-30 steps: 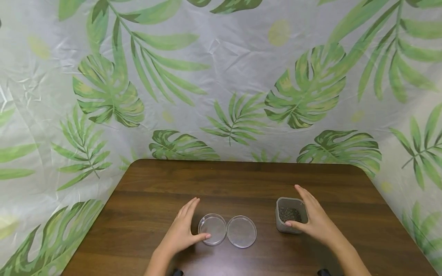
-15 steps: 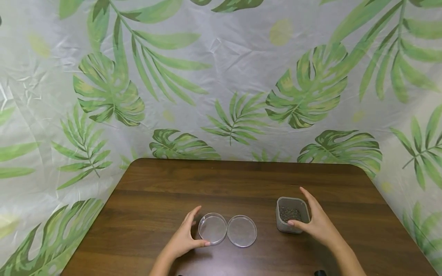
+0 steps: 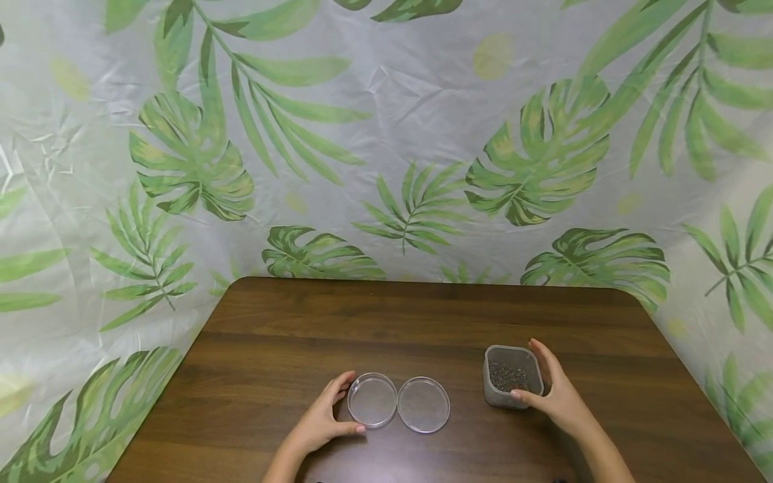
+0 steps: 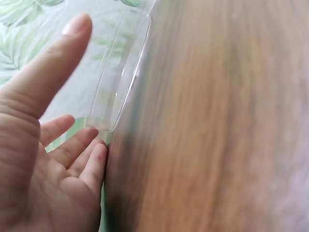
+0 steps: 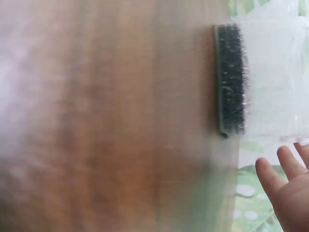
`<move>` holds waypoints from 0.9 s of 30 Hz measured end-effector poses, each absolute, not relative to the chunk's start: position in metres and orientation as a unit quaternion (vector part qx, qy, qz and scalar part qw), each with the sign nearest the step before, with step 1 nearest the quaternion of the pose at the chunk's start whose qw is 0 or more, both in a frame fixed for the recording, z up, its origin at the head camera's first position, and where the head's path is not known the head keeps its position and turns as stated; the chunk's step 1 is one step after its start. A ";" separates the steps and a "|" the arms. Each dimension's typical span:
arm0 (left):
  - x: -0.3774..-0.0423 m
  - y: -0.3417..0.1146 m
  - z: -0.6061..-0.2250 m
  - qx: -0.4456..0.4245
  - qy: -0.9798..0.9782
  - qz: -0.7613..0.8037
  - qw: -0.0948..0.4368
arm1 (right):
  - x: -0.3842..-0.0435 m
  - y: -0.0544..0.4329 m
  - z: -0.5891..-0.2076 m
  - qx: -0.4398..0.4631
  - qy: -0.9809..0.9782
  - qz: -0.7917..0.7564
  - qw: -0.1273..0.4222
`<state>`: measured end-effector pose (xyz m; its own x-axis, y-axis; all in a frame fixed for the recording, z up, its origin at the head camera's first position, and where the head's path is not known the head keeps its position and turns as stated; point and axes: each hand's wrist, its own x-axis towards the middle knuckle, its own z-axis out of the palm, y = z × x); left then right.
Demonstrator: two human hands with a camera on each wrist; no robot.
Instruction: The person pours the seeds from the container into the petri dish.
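Observation:
Two shallow clear round dishes, like petri dish halves, lie side by side on the table. Around the near-left side of the left dish (image 3: 372, 400) my left hand (image 3: 322, 417) curves loosely, thumb in front and fingers behind. In the left wrist view, the thumb stands off the dish wall (image 4: 118, 72); fingertips are close to its edge. The right dish (image 3: 423, 405) touches or nearly touches the left one. My right hand (image 3: 564, 399) is spread beside a clear square tub (image 3: 499, 398) holding dark granules (image 5: 231, 79). In the right wrist view its visible fingers are apart from the tub.
The dark wooden table (image 3: 386, 322) has rounded far corners. A leaf-patterned sheet (image 3: 398, 147) hangs behind it and around its sides. The tub stands to the right of the dishes, with a stretch of table between them.
My left hand has lowered and its fingers have drawn in nearer the left dish. My right hand has shifted slightly right and toward me, off the tub's far rim. Dishes and tub stay put.

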<state>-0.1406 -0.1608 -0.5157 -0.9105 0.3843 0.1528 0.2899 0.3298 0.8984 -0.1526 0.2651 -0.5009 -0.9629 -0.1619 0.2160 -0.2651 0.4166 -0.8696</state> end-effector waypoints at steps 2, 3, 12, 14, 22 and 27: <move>-0.138 -0.159 -0.511 0.209 0.813 0.542 0.035 | -0.153 0.265 -0.504 0.125 -0.836 0.533 0.045; -0.137 -0.159 -0.510 0.204 0.814 0.542 0.034 | -0.153 0.265 -0.505 0.125 -0.834 0.535 0.043; -0.148 -0.163 -0.543 0.197 0.867 0.457 -0.014 | -0.153 0.266 -0.513 0.126 -0.826 0.547 0.044; -0.149 -0.162 -0.545 0.196 0.868 0.456 -0.020 | -0.153 0.266 -0.515 0.129 -0.824 0.549 0.052; -0.147 -0.158 -0.545 0.182 0.871 0.456 -0.028 | -0.152 0.264 -0.519 0.109 -0.828 0.549 0.045; -0.147 -0.158 -0.545 0.179 0.870 0.458 -0.029 | -0.153 0.265 -0.522 0.105 -0.824 0.556 0.028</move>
<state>-0.1473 -0.1584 -0.5451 -0.9344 0.2848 0.2142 0.3378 0.5166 0.7867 -0.1529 0.2650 -0.5218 -0.9764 -0.1422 0.1628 -0.2042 0.3601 -0.9103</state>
